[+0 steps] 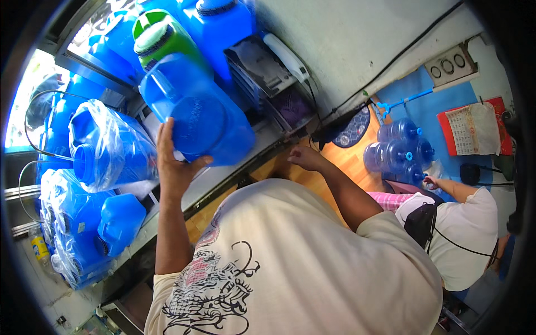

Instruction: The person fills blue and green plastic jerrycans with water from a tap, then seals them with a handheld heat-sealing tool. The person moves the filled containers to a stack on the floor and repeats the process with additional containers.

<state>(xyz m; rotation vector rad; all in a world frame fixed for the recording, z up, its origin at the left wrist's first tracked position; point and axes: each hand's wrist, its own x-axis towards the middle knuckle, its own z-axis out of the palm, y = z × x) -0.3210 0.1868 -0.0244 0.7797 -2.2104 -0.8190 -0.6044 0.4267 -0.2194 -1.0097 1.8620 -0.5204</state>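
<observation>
My left hand [173, 157] is spread around the edge of the wide round cap [200, 124] of a blue plastic water jug [236, 134]. Its thumb lies on the near side and its fingers on the left. The jug is tilted over the metal counter, its moulded handle pointing away from me. My right hand [307, 158] hangs in the air right of the counter, fingers loosely curled, with nothing seen in it. Left of my left hand, a plastic-wrapped blue jug [121, 142] shows its uncapped neck [85, 163]; a thin hose [58, 155] runs to it.
Behind the held jug stand a green jug [180, 42] and more blue jugs [226, 25]. Bagged jugs [75, 226] crowd the left. A small rack [264, 67] borders the wall. To the right, another person [465, 238] reaches towards round water bottles [393, 150] on the floor.
</observation>
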